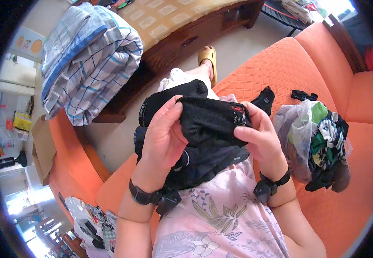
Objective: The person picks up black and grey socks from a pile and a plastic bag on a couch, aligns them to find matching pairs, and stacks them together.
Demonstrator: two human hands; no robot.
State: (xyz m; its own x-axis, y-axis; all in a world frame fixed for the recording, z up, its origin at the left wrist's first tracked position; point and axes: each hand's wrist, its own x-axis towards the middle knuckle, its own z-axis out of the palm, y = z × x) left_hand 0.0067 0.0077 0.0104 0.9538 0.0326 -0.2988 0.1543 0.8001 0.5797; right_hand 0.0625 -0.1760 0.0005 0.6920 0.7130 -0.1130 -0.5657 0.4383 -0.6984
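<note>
Between my two hands a black sock (209,117) is stretched, with a red and white pattern near its right end. My left hand (164,138) grips its left end between thumb and fingers. My right hand (264,135) pinches the patterned end. Under it, several dark socks (205,167) lie across my lap. Another black sock (170,100) with lettering at its cuff rests over my leg beyond my left hand. A dark sock (264,100) lies on the orange couch just beyond my right hand. Both wrists wear black straps with small devices.
On the orange couch (363,154) at right sits a clear plastic bag (297,129) with bunched socks and a small black item (304,95) behind. A folded plaid quilt (99,67) is at upper left, beside a wooden table with a patterned cover (160,17). More clothes (93,222) lie lower left.
</note>
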